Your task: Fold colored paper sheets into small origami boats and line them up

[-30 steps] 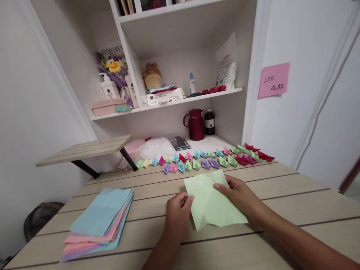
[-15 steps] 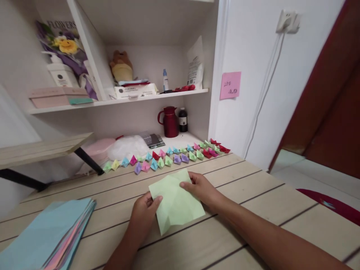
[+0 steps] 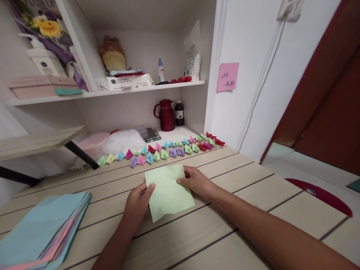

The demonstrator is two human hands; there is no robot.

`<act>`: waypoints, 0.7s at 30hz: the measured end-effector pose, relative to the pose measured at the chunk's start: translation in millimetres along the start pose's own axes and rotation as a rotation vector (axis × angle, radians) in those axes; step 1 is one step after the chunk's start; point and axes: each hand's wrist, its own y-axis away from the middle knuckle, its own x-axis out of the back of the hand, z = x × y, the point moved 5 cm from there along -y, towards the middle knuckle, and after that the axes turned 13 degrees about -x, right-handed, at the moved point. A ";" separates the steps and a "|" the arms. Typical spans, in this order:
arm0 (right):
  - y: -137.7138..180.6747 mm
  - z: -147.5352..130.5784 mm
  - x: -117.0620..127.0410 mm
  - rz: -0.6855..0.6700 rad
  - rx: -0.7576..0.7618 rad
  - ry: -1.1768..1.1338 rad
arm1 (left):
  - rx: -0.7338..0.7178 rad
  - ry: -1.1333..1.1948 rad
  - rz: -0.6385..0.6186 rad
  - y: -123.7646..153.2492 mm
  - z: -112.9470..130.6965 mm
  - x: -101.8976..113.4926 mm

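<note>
One green sheet [image 3: 168, 193], pinched by left hand [image 3: 137, 201], right hand [image 3: 199, 182]; pink note [image 3: 227, 77] reads "250".

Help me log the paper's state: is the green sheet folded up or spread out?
Spread out: the green sheet shows a broad, roughly four-sided face with faint creases, held between the left hand and right hand.
</note>
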 end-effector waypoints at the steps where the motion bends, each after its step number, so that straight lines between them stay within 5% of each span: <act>1: -0.6 1.0 1.1 0.007 0.006 0.027 | -0.002 -0.005 0.002 -0.2 -0.1 -0.1; 7: -2.3 3.7 6.2 0.058 0.010 0.142 | -0.010 0.049 0.068 -0.4 2.9 -2.4; 21: -4.1 3.9 4.3 0.010 -0.003 0.009 | -0.077 -0.061 0.053 -0.6 3.8 1.3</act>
